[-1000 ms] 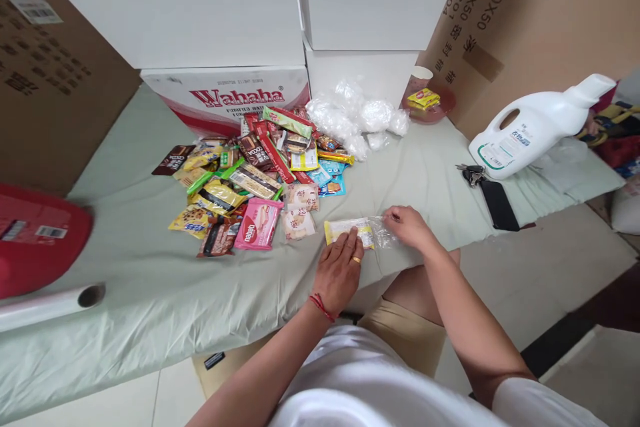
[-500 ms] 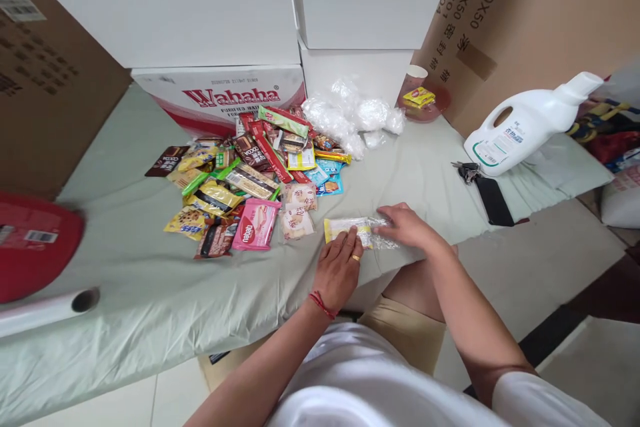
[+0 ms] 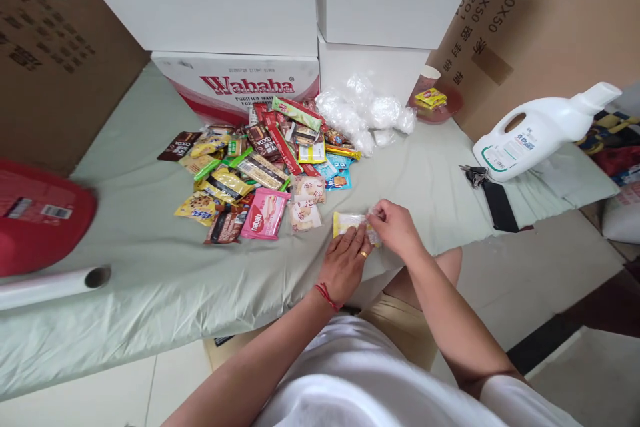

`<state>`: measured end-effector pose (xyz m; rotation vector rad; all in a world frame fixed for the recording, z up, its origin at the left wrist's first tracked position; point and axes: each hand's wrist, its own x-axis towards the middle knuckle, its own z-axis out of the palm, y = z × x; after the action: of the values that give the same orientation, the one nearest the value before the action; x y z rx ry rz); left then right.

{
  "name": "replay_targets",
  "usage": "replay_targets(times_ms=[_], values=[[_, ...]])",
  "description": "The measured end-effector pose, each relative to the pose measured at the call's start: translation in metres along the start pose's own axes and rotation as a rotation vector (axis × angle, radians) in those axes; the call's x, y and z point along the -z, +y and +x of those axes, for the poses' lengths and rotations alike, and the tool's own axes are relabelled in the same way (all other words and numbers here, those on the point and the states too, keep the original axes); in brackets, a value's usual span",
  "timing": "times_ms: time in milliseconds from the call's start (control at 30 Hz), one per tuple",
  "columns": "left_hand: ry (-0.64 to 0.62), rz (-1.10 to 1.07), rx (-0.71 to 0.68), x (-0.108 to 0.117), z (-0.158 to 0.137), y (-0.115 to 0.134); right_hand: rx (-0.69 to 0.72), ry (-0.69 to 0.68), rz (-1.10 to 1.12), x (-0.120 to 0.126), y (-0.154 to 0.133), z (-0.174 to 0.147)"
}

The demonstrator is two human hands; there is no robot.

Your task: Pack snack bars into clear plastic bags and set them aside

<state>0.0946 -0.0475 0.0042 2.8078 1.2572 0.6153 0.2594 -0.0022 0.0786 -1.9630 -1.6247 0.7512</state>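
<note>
A yellow-and-white snack packet (image 3: 343, 221) in clear plastic lies on the cloth near the table's front edge. My left hand (image 3: 344, 264) rests flat over its near side, fingers stretched out, hiding part of it. At the packet's right end, my right hand (image 3: 397, 227) pinches the clear plastic wrapper (image 3: 372, 211), its fingers closed. Just left of the packet lie two clear-wrapped biscuits (image 3: 306, 213) and a pink wafer packet (image 3: 265, 213). Beyond these spreads a pile of mixed snack packets (image 3: 260, 173).
Crumpled clear plastic bags (image 3: 345, 113) lie by the white boxes (image 3: 375, 73) at the back. On the right are a white jug (image 3: 525, 140), keys (image 3: 477, 177) and a black phone (image 3: 501, 205). A plastic roll (image 3: 50, 287) and a red container (image 3: 45, 220) sit left.
My right hand has gone from spread on the loose plastic to pinching it, bringing it leftward over the packet's end. My left hand stays on the packet. The view has shifted slightly.
</note>
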Motion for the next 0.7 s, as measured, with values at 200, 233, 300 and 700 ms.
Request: replay_targets(times_ms=[200,233,300,700], values=[[0.065,-0.204,-0.01,-0.008,0.001,-0.004,0.063,-0.047,-0.273,-0.035,-0.033,-0.008],[0.08,-0.286,-0.011,-0.008,0.001,-0.006,0.099,-0.041,-0.263,-0.038,-0.031,-0.012],[0.125,-0.501,0.003,-0.006,0.002,-0.012,0.164,-0.02,-0.199,-0.041,-0.023,-0.022],[0.198,-0.666,0.132,0.033,-0.001,-0.043,0.306,0.1,-0.347,-0.089,-0.01,-0.079]])
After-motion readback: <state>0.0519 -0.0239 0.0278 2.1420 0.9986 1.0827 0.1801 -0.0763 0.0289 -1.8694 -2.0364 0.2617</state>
